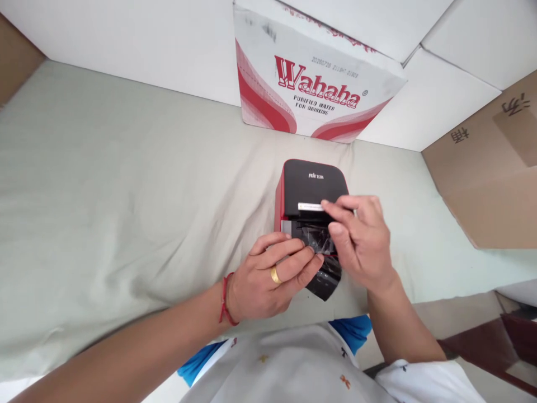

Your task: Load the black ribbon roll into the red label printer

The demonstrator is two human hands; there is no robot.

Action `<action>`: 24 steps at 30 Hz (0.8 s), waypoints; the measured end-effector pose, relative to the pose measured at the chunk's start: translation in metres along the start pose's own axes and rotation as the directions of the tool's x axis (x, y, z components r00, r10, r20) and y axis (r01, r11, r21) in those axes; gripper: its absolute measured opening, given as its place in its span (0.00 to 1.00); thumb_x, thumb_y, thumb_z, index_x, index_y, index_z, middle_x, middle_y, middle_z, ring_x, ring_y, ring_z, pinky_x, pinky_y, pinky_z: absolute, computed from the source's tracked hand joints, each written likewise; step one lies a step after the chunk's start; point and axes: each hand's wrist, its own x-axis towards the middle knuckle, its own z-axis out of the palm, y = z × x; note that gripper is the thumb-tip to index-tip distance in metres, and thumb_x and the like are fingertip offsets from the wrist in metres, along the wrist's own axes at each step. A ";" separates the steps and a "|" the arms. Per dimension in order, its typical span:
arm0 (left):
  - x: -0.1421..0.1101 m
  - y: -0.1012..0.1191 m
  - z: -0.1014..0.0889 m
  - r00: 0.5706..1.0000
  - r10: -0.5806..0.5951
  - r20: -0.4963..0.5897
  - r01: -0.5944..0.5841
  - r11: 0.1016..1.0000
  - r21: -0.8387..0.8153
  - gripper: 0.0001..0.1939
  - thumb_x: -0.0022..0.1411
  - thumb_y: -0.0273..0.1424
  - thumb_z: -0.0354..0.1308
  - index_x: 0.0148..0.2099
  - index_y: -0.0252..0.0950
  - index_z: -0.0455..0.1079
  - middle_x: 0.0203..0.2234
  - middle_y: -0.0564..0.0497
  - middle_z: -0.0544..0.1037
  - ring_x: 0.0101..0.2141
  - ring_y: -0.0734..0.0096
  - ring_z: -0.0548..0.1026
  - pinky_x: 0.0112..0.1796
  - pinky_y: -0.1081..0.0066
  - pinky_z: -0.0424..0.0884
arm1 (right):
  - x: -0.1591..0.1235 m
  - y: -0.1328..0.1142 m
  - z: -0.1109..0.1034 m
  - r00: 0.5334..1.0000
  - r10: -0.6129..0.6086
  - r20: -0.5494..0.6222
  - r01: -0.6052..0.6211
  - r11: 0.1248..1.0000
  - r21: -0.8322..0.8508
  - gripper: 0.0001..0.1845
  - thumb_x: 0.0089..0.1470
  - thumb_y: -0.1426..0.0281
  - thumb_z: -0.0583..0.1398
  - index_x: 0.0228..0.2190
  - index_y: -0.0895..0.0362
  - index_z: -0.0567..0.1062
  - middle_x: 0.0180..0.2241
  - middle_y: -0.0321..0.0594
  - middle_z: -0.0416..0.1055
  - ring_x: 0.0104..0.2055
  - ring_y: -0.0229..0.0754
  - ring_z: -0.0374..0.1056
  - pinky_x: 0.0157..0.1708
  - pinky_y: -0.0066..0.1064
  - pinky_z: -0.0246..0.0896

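Note:
A small boxy device (312, 187) with a black top and red sides sits on the cloth in front of me. Across its top runs a narrow white label strip (309, 206). Shiny clear film (316, 238) covers part of its front, and a glossy black flap or sheet (326, 280) hangs out below. My left hand (274, 274), with a gold ring and red cord bracelet, lies with fingers stretched over the front edge and film. My right hand (363, 240) touches the strip's right end with its index fingertip; its thumb is apart, near the film.
Pale green cloth (104, 184) covers the table. Behind the device stands a white and red Wahaha water carton (319, 84) against white boxes (146, 45). A brown cardboard box (486, 173) is at the right, and another brown box (17, 61) at the far left.

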 end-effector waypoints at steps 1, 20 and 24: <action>-0.001 0.001 0.000 1.000 0.001 0.004 -0.001 1.000 0.007 0.21 0.78 0.18 0.55 0.61 0.38 0.86 0.44 0.50 0.94 0.51 0.63 0.86 0.63 0.60 0.81 | -0.006 -0.003 0.002 1.000 -0.008 0.014 0.008 1.000 0.002 0.22 0.86 0.63 0.57 0.64 0.56 0.87 0.52 0.51 0.83 0.55 0.51 0.77 0.57 0.48 0.77; -0.004 -0.051 -0.002 0.963 -0.253 -0.092 0.258 0.965 0.044 0.41 0.68 0.10 0.51 0.75 0.46 0.76 0.54 0.54 0.96 0.57 0.62 0.95 0.83 0.52 0.63 | -0.023 -0.007 0.024 0.998 0.026 -0.059 -0.023 0.998 0.056 0.18 0.83 0.71 0.60 0.66 0.58 0.81 0.55 0.49 0.80 0.59 0.49 0.74 0.62 0.46 0.74; -0.007 -0.052 0.004 0.957 -0.272 -0.103 0.274 0.962 0.002 0.36 0.68 0.11 0.53 0.70 0.46 0.78 0.53 0.52 0.95 0.56 0.62 0.94 0.80 0.50 0.69 | -0.024 -0.008 0.030 0.992 0.044 -0.116 -0.034 0.995 0.092 0.17 0.81 0.73 0.62 0.65 0.57 0.82 0.54 0.48 0.81 0.58 0.49 0.75 0.60 0.46 0.75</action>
